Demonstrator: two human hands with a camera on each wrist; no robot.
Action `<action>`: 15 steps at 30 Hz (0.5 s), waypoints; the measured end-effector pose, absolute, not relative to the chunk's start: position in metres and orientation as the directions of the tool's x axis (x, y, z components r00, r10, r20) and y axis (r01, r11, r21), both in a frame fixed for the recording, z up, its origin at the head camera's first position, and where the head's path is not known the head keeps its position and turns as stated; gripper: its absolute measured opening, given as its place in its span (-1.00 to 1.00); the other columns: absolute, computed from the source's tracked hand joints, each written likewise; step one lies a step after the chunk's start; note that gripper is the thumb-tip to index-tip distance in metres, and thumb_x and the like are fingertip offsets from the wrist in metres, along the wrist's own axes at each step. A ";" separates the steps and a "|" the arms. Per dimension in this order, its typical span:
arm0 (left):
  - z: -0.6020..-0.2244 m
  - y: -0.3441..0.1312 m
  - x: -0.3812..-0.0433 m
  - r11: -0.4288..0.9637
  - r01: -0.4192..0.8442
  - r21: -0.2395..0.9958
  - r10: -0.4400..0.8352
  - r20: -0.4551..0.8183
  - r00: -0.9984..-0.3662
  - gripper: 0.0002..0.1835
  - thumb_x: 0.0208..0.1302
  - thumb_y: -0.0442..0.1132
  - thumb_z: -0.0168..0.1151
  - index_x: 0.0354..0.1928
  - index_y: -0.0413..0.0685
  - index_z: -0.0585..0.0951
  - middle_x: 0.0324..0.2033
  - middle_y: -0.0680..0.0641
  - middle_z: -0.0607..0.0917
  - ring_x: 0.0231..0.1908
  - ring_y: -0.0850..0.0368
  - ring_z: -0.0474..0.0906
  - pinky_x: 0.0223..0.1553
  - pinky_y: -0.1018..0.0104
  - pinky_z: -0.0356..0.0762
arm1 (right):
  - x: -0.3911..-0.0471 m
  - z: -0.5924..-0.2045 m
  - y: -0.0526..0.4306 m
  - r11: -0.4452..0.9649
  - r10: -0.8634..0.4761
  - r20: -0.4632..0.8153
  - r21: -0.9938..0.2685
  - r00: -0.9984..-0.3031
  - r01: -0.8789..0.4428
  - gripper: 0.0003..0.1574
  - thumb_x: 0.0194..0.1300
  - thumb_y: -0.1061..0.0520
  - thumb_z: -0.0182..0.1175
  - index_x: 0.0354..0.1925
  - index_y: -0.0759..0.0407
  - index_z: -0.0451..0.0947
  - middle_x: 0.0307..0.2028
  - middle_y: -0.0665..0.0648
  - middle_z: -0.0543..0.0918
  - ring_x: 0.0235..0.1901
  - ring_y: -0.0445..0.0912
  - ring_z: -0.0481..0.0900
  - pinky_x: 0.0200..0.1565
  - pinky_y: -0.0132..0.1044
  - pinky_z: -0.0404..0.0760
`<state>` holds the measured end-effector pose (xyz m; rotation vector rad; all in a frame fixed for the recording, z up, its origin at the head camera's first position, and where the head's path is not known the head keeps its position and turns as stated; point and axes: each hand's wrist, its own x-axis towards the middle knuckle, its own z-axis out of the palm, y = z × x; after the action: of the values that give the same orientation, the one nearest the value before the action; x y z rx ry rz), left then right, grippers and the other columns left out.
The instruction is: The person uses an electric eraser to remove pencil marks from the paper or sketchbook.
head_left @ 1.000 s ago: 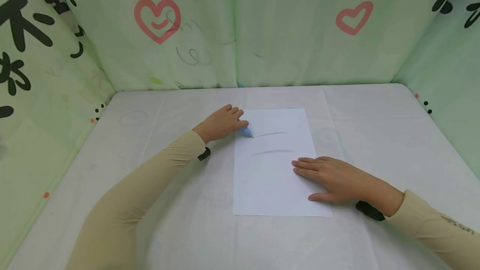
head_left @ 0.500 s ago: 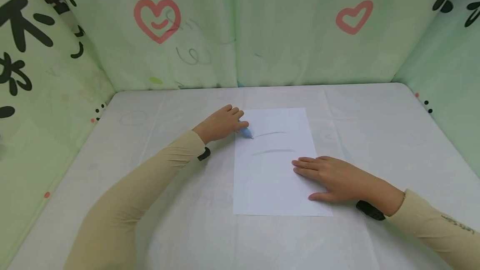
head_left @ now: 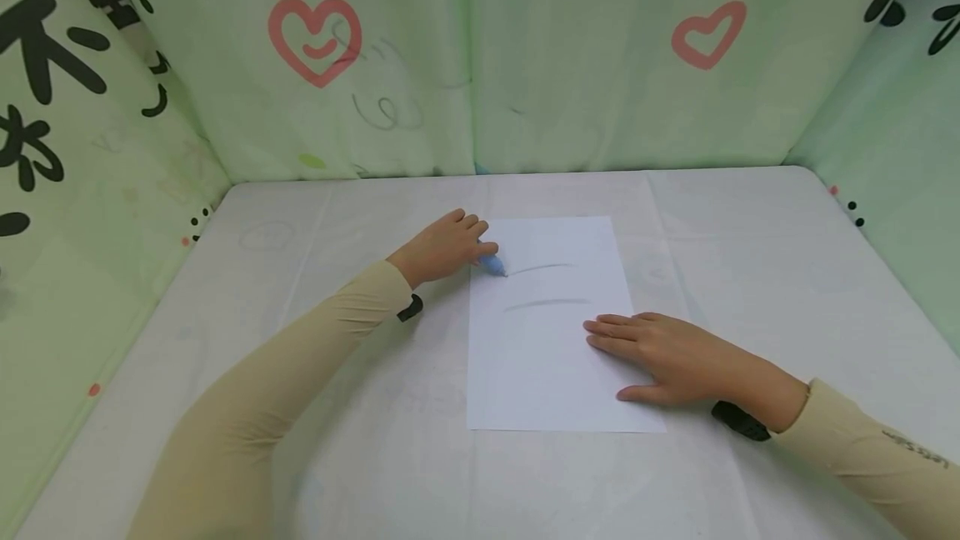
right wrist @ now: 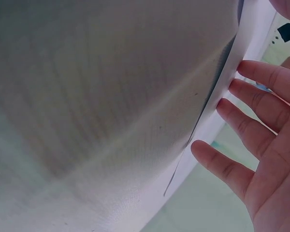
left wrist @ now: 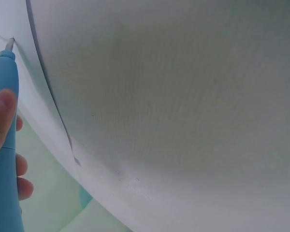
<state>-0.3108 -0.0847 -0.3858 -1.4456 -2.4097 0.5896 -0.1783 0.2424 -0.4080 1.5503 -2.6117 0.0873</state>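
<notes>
My left hand [head_left: 442,247] grips a thick light-blue pen [left wrist: 4,125], its thumb and fingers round the barrel in the left wrist view. In the head view, most of the barrel is hidden behind the fingers. The pen's thin grey tip meets the white sheet of paper [head_left: 540,373] at the left end of a faint grey line [head_left: 543,267]. Below it runs a second grey line [head_left: 547,302], broader and smudged. Over the sheet's lower right side lies my right hand [head_left: 667,357], its fingers straight and spread, fingertips on the paper.
White cloth [head_left: 360,457] covers the table under the paper. Green printed curtains [head_left: 570,107] with red hearts and black marks stand along the back and both sides. A black wrist strap [head_left: 738,422] shows below the right wrist, another black band [head_left: 409,307] below the left.
</notes>
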 end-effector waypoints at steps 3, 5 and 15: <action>-0.386 -0.085 -0.311 0.414 0.773 -0.480 0.887 0.020 -0.462 -0.75 0.22 -0.04 0.19 -0.09 0.12 0.50 -0.20 -0.05 0.62 -0.22 0.06 0.51 -0.14 0.28 0.37 | -0.178 -0.408 0.243 0.481 -0.871 0.113 0.004 -0.478 -0.876 -0.25 0.20 -0.21 0.21 0.17 0.27 0.44 0.20 0.17 0.51 0.17 0.07 0.49 0.01 -0.11 0.50; -0.386 -0.085 -0.312 0.412 0.773 -0.483 0.887 0.019 -0.461 -0.75 0.23 -0.03 0.18 -0.09 0.12 0.49 -0.20 -0.05 0.62 -0.22 0.06 0.51 -0.13 0.28 0.37 | -0.178 -0.408 0.243 0.480 -0.872 0.115 0.004 -0.476 -0.877 -0.25 0.20 -0.21 0.21 0.17 0.27 0.44 0.20 0.17 0.51 0.16 0.07 0.49 0.01 -0.11 0.51; -0.386 -0.083 -0.313 0.411 0.782 -0.469 0.887 0.008 -0.462 -0.75 0.25 -0.04 0.16 -0.06 0.12 0.49 -0.19 -0.06 0.61 -0.21 0.06 0.50 -0.11 0.27 0.36 | -0.179 -0.407 0.242 0.475 -0.874 0.118 0.002 -0.472 -0.880 -0.25 0.20 -0.20 0.21 0.17 0.28 0.44 0.20 0.18 0.51 0.16 0.08 0.49 0.01 -0.11 0.50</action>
<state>-0.3126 -0.0829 -0.3857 -1.4611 -2.4135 0.5945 -0.1786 0.2423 -0.4073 1.5562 -2.6089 0.0894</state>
